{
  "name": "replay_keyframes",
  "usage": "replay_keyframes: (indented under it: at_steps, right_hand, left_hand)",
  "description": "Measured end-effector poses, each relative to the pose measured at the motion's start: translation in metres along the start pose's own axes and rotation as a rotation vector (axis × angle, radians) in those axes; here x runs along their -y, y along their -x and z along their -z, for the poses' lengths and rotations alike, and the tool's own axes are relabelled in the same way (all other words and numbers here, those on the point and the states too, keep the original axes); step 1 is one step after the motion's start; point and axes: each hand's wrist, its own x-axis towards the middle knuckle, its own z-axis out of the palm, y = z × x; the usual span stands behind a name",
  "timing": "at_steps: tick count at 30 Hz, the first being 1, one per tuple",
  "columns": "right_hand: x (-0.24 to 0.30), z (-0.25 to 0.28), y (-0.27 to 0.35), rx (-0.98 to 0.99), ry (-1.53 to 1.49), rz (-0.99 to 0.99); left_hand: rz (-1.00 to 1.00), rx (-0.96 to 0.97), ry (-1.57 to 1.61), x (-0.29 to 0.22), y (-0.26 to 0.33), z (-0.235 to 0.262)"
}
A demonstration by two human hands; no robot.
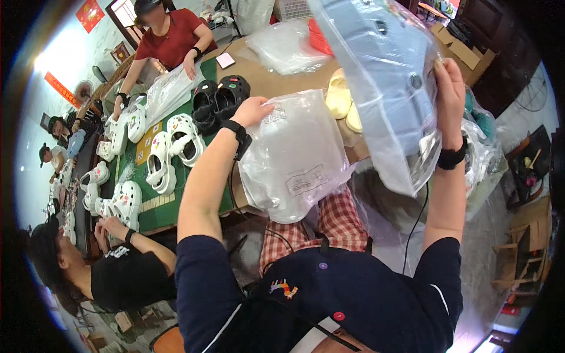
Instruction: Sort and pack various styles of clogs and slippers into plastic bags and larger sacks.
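My right hand (450, 88) is raised and grips the edge of a clear plastic bag (395, 176). Inside that bag is a pair of light blue clogs (385, 65). My left hand (252, 110) is closed on the upper left corner of another clear plastic bag (294, 156), which looks flat and has printed marks. This bag lies at the table's near edge and hangs over my lap. Yellow clogs (341, 100) sit on the table between the two bags, partly covered by the raised one. Black clogs with charms (220, 101) stand just left of my left hand.
White clogs with charms (162, 159) stand on the green mat (154, 203) at left. A co-worker in red (170, 35) handles clear bags across the table; another in black (126, 265) works at lower left. Clear bags (285, 47) lie at the back. A filled bag (485, 153) stands right.
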Motion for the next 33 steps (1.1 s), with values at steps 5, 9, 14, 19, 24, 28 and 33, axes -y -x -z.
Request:
replay_keyframes:
  at_steps: [5,9,14,19,24,28,33]
  right_hand:
    - [-0.025,-0.051,0.028,0.053,0.290,-0.131]
    - [-0.063,-0.115,0.065,0.271,0.645,-0.144]
    - [-0.148,-0.124,0.109,0.471,0.959,-0.350]
    - [-0.153,-0.160,0.102,0.627,1.020,-0.349]
    - [-0.160,-0.157,0.100,0.626,1.003,-0.389]
    - [-0.167,-0.170,0.103,0.564,1.055,-0.304]
    - [-0.176,-0.169,0.103,0.507,1.031,-0.269]
  left_hand:
    - [-0.330,-0.192,-0.330,0.023,-0.059,-0.038]
    - [-0.381,-0.228,-0.023,0.104,-0.101,-0.056]
    - [0.114,0.217,0.739,0.050,-0.097,-0.031]
    - [-0.014,-0.235,1.097,0.036,-0.012,0.053]
    - [-0.115,-0.120,0.057,-0.017,0.134,0.000]
    - [-0.324,0.033,-0.406,0.001,0.232,-0.073]
    - [-0.195,-0.113,-0.546,0.041,0.283,-0.098]
